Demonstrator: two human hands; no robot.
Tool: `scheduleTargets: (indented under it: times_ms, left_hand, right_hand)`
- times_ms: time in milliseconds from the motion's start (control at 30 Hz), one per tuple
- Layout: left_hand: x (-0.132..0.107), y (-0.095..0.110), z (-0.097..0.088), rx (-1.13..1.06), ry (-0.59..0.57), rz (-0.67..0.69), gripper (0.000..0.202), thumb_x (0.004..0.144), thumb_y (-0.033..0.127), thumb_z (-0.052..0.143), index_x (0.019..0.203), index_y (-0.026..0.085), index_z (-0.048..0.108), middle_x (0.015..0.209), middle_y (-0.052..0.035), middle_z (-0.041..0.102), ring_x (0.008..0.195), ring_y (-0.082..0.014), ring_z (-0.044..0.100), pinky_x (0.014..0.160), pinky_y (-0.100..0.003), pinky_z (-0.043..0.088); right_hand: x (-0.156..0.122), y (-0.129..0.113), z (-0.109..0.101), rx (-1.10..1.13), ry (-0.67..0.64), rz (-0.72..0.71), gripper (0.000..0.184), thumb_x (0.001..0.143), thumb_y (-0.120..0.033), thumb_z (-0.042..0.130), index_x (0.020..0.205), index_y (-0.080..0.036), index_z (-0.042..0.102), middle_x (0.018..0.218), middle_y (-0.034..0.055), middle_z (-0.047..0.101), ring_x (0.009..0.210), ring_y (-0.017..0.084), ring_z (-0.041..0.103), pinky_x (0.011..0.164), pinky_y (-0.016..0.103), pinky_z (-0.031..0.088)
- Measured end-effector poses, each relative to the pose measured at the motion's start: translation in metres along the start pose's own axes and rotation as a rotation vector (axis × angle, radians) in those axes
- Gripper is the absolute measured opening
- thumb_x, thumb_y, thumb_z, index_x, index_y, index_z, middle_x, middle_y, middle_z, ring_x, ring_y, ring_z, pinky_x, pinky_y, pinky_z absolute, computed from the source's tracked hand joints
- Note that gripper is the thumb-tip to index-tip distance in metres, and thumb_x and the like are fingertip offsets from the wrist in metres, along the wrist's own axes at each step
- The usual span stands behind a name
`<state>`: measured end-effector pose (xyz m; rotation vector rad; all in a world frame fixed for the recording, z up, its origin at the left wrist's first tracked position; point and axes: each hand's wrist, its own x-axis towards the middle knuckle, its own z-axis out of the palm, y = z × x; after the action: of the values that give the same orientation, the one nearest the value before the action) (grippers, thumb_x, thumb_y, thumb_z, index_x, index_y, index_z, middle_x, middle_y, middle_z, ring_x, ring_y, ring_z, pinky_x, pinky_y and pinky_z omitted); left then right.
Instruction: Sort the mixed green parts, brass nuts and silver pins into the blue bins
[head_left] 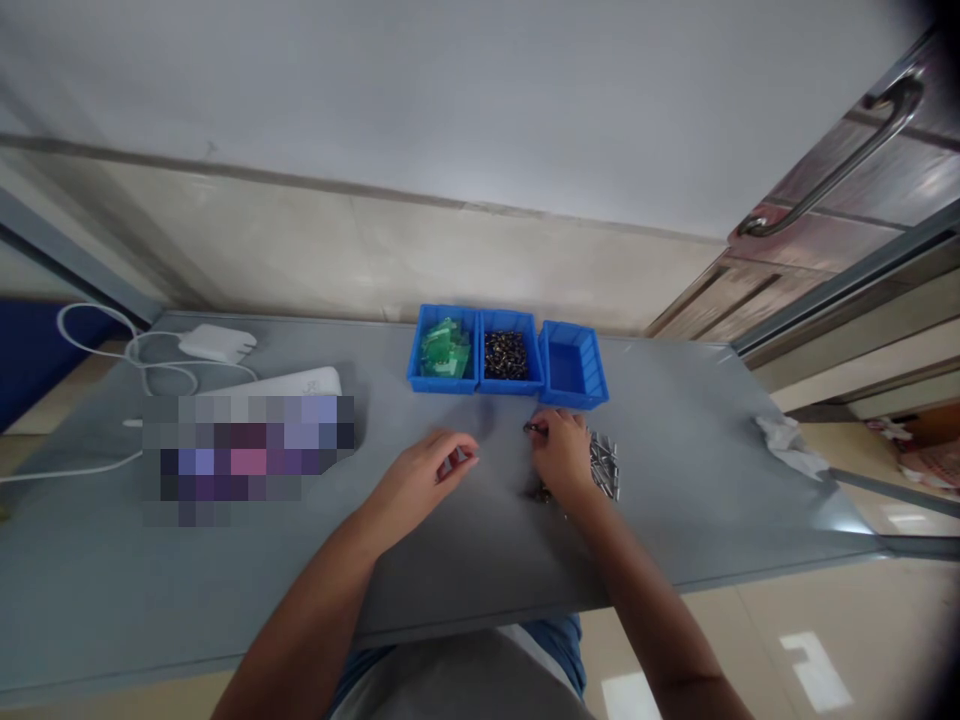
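Note:
My left hand (420, 485) is just above the middle of the grey table, its thumb and forefinger curled together in a pinch. Whatever is between those fingertips, if anything, is too small to make out. My right hand (562, 450) pinches a small dark metal part (535, 428) in front of the right-hand blue bin. Beside and partly behind this hand lies a pile of slim silver metal rods (604, 465). A few small brassy pieces (544, 494) show under the wrist side, mostly covered.
Three blue bins stand along the back: one with green plastic packets (446, 348), one with small dark and brassy parts (506, 356), and a bare blue bin (568, 368). A white charger (217, 343) with cable and a blurred device lie left. Crumpled white tissue (791, 445) lies right.

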<state>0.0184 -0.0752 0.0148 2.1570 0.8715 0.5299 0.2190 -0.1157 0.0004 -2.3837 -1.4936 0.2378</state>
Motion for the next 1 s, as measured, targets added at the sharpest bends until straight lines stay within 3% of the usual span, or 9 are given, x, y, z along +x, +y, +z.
scheduleTargets:
  times_ms: [133, 233, 467, 700, 1000]
  left_hand:
    - [0.000, 0.000, 0.000, 0.001, -0.007, -0.015, 0.011, 0.084, 0.025, 0.047, 0.093, 0.022, 0.052, 0.086, 0.0013, 0.055, 0.068, -0.0085, 0.052, 0.063, -0.020, 0.043]
    - [0.000, 0.000, 0.001, -0.007, -0.013, -0.001, 0.010, 0.084, 0.024, 0.047, 0.092, 0.022, 0.052, 0.086, 0.0016, 0.055, 0.067, -0.0083, 0.052, 0.063, -0.021, 0.043]
    - [0.001, 0.002, 0.001, -0.070, 0.043, 0.008, 0.020, 0.083, 0.026, 0.049, 0.103, 0.024, 0.047, 0.090, 0.0009, 0.055, 0.074, -0.0098, 0.054, 0.066, -0.022, 0.045]
    - [0.003, 0.003, 0.001, -0.079, 0.049, 0.076, 0.018, 0.083, 0.026, 0.049, 0.101, 0.023, 0.050, 0.088, -0.0002, 0.052, 0.075, -0.0103, 0.053, 0.064, -0.022, 0.046]
    - [0.003, 0.002, 0.002, -0.092, 0.079, 0.099, 0.011, 0.083, 0.023, 0.049, 0.093, 0.021, 0.054, 0.086, 0.0000, 0.053, 0.073, -0.0095, 0.053, 0.065, -0.022, 0.046]
  right_hand:
    - [0.000, -0.001, -0.004, 0.158, 0.092, -0.071, 0.017, 0.073, -0.014, 0.049, 0.083, -0.018, 0.061, 0.087, 0.0082, 0.061, 0.086, 0.021, 0.049, 0.075, 0.034, 0.034]
    - [-0.006, -0.010, -0.009, 0.417, 0.090, -0.157, 0.019, 0.075, -0.016, 0.046, 0.088, -0.018, 0.060, 0.088, 0.0062, 0.060, 0.081, 0.018, 0.051, 0.075, 0.033, 0.037]
    - [-0.025, -0.033, -0.006, 1.029, -0.354, -0.207, 0.017, 0.079, -0.023, 0.047, 0.091, -0.020, 0.059, 0.086, 0.0027, 0.061, 0.078, 0.013, 0.055, 0.071, 0.027, 0.041]
    - [-0.029, -0.030, 0.010, 1.407, -0.539, -0.063, 0.017, 0.071, -0.027, 0.061, 0.087, -0.022, 0.059, 0.077, -0.0013, 0.062, 0.067, 0.009, 0.054, 0.067, 0.025, 0.041]
    - [-0.030, -0.034, 0.008, 1.513, -0.571, 0.086, 0.018, 0.067, -0.032, 0.065, 0.078, -0.018, 0.062, 0.068, -0.0013, 0.062, 0.062, 0.009, 0.055, 0.068, 0.025, 0.042]
